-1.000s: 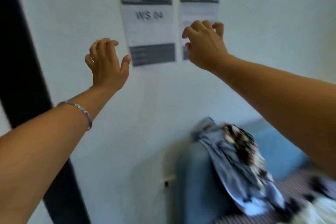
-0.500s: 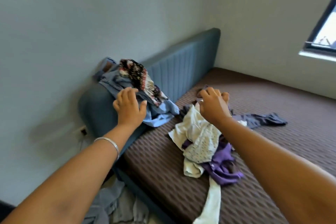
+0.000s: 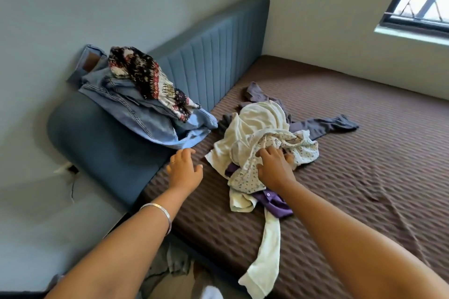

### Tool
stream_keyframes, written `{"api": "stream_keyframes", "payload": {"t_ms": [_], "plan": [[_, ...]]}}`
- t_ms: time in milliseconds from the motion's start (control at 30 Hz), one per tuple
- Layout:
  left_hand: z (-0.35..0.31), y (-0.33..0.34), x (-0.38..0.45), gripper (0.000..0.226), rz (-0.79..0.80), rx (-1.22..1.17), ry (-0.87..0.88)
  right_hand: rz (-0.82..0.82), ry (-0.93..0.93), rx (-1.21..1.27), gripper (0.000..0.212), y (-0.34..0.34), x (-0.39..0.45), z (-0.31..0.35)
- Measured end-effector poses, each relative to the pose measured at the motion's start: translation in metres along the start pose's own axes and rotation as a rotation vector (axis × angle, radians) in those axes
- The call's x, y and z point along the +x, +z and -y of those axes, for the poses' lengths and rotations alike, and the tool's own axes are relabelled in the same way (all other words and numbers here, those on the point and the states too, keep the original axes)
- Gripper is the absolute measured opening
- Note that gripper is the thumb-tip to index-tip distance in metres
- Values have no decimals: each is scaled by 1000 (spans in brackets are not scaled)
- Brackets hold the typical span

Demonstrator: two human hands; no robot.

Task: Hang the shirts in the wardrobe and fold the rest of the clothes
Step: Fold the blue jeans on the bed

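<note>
right hand (image 3: pixel 275 168): reaching into the clothes pile (image 3: pixel 262 143) on the bed (image 3: pixel 364 153), grip closing on the floral-print garment (image 3: pixel 245 177)
left hand (image 3: pixel 185 170): hovering just beside the pile, grip released, holding nothing
pile: cream, purple and grey pieces lying tangled, unfolded
headboard (image 3: pixel 213 56): carrying jeans (image 3: pixel 136 114) and a patterned garment (image 3: pixel 145 75), draped, not folded
progress: looking like the very start; nothing folded or hung in view
left to do: sorting shirts, hanging, folding everything else
wardrobe: not showing in view
</note>
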State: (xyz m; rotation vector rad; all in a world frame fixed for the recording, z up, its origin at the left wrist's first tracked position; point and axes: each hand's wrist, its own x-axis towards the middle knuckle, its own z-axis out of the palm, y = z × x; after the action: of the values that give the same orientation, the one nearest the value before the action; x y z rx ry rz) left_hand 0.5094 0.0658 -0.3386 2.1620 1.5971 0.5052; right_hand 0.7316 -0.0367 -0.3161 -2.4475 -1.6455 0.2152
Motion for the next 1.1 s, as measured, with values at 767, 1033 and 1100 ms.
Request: {"api": "stream_keyframes", "payload": {"t_ms": [767, 1033, 1100], "plan": [[150, -224, 287, 129, -195, -441, -752, 242, -411, 189, 63, -75, 338, 336], [186, -222, 331, 73, 114, -866, -796, -310, -137, 373, 41, -161, 420, 315], [187, -224, 331, 58, 104, -879, -800, -450, -91, 447, 43, -159, 432, 327]]}}
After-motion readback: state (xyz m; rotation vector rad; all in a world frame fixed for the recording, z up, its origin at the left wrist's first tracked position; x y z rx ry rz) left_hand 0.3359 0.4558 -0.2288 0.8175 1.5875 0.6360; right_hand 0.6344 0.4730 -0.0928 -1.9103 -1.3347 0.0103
